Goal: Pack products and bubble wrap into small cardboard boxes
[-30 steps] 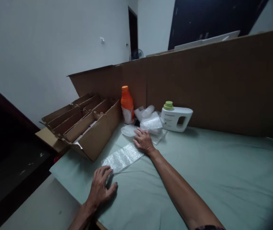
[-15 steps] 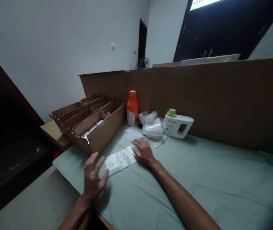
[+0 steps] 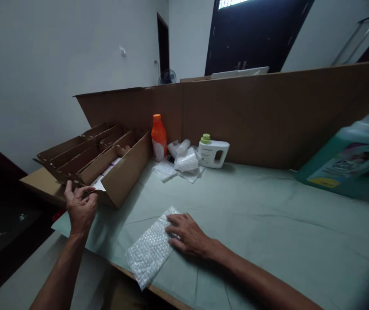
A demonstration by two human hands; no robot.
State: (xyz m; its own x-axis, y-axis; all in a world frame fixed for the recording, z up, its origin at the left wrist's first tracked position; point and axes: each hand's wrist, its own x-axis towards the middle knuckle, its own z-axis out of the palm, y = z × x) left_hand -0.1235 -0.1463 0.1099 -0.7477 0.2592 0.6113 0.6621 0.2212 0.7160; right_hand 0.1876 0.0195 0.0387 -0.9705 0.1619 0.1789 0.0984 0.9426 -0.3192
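Observation:
My left hand is at the near end of a cardboard box with dividers, its loosely bent fingers apart at the box's edge. Whether they touch the cardboard I cannot tell. White packs show inside the nearest compartment. A sheet of bubble wrap lies slanted on the green-covered table, one corner at the front edge. Resting on its right side is my right hand, fingers stretched out and apart, gripping nothing.
Further back stand an orange bottle, a heap of bubble wrap pieces and a white jug with a green cap. A large bottle of green liquid stands at the right. A tall cardboard wall runs along the back.
My left hand has gone from beside the bubble wrap to the box's near end. The bubble wrap has come closer to the front edge with my right hand on it. The view has turned right.

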